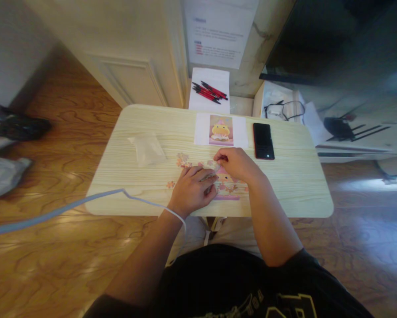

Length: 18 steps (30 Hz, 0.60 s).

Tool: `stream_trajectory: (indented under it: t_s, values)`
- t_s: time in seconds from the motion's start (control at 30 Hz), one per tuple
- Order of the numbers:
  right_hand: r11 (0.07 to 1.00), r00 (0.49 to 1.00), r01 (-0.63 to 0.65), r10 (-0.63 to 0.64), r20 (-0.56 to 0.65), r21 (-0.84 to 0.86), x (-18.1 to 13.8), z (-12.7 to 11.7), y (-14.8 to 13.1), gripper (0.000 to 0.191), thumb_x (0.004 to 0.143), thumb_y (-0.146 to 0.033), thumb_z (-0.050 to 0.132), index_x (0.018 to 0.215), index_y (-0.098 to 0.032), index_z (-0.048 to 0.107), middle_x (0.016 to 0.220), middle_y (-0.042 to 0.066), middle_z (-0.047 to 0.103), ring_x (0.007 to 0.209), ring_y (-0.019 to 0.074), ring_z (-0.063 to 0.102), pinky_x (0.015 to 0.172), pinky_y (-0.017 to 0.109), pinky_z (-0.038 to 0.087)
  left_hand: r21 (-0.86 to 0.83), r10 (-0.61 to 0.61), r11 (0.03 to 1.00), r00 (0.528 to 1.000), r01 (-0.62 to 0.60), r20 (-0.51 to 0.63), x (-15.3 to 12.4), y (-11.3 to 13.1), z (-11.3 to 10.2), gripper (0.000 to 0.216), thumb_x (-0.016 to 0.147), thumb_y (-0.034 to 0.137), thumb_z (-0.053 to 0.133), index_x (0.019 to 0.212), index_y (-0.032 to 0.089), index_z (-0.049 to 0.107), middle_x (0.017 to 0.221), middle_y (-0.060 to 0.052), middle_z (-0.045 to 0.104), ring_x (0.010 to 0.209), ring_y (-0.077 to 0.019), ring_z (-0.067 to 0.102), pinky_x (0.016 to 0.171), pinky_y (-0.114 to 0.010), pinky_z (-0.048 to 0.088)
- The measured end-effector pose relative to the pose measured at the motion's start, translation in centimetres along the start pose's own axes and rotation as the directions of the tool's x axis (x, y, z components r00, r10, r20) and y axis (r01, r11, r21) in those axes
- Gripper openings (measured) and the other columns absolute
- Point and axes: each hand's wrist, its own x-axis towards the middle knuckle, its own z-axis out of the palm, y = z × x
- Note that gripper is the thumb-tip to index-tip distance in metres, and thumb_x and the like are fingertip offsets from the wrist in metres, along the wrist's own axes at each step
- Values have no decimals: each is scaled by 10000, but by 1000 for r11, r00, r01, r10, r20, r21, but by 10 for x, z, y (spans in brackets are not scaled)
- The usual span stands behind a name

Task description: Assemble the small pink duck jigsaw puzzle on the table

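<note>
A partly joined jigsaw puzzle [227,177] in pink and yellow lies near the front middle of the table, half covered by my hands. My left hand [194,189] rests over its left side, palm down with fingers stretched out and slightly apart. At the puzzle's upper edge, my right hand [234,161] pinches a pale puzzle piece [215,164] between thumb and forefinger. Loose puzzle pieces [182,159] are heaped just beyond my left hand, and one orange-pink piece [170,184] lies to its left. What sits under my left palm is hidden.
A reference picture [221,129] of a yellow character lies behind the puzzle, with a black phone [264,141] to its right. On the left is a clear plastic bag [147,149]. A grey cable [95,199] crosses the table's left front edge to my left wrist. Red pens [209,92] lie beyond the table.
</note>
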Motion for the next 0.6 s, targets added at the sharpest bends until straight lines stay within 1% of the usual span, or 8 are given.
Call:
stream_trajectory:
  t_s: [0.2,0.37,0.5,0.6]
  values:
    - [999,999,37,-36,35,-19,4,0,-2,265,874,-72,627,961,-232,820,966,36,809,892,207,725,872,344,541,5,1,1000,1000,-1,-8,0,1,1,267,909,290,660,1148,312,777,1288,-29,735,1263,-320,592,1043,-533,465]
    - [1000,999,16,-16,39,-10,6,-3,-1,291,857,-54,617,952,-232,827,944,39,810,881,211,731,892,362,550,18,12,1000,1000,-12,-6,1,2,0,258,930,322,648,1154,298,774,1279,-32,737,1243,-311,602,1051,-531,465]
    - [1000,998,15,-15,61,6,7,-3,0,280,838,-52,632,942,-227,824,912,34,805,831,200,722,862,352,551,29,18,999,1000,-18,0,1,2,0,244,940,339,640,1137,293,778,1279,-31,737,1251,-320,599,1042,-535,466]
    - [1000,997,24,-25,77,13,6,0,0,275,835,-43,637,940,-222,818,920,36,804,830,194,718,840,338,547,37,15,999,1000,-15,-3,1,2,0,246,942,349,640,1139,296,777,1272,-33,737,1266,-325,591,1040,-536,467]
